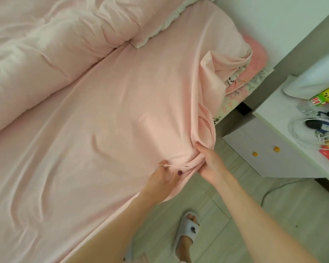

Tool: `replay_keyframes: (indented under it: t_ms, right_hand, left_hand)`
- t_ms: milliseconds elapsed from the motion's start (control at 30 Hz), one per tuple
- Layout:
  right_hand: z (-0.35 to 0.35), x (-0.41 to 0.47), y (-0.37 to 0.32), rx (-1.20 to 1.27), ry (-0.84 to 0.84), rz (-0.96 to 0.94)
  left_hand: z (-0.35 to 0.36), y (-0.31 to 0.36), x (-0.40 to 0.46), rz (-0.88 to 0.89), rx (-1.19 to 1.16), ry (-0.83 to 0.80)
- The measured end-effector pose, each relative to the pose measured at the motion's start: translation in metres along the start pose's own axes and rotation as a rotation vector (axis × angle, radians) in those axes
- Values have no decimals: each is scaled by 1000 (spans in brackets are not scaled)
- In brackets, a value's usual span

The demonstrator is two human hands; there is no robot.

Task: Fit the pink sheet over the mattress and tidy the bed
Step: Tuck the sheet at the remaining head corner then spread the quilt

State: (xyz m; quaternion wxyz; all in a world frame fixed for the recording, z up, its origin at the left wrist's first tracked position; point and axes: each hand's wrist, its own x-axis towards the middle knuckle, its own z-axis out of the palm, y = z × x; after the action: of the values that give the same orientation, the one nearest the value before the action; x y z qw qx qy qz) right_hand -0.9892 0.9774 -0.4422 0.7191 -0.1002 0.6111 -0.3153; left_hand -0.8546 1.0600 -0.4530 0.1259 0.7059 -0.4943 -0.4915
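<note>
At the bed's right edge, near the white nightstand [270,149], both hands work a bunched fold of the pink sheet [106,114]. My left hand [164,174] pinches the gathered cloth; my right hand [210,161] grips the same bunch from the floor side. Most of the sheet lies spread over the mattress, but farther along this edge it is rucked up, baring a floral mattress [239,86]. Judging by that, tucking is under way; next the slack needs pulling down the side.

Soft even daylight, slight blur, wide-angle bending at edges
</note>
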Motion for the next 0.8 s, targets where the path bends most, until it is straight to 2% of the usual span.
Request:
replay_keyframes:
  t_ms: [200, 400, 467, 600, 667, 800]
  right_hand:
    - [-46, 30, -30, -109, 80, -15]
    - [-88, 43, -34, -273, 85, 33]
    - [-94, 44, -34, -372, 77, 61]
    - [-107, 40, -56, -582, 8, 150]
    - [-116, 36, -77, -686, 0, 154]
    - [-118, 40, -124, -742, 14, 75]
  left_hand:
    - [30, 34, 26, 14, 86, 4]
    - [55, 48, 38, -41, 359, -81]
    - [60, 46, 38, -107, 394, -179]
    - [65, 61, 36, -165, 404, -514]
    - [57, 82, 41, -156, 358, -474]
    - [24, 123, 66, -121, 251, -200]
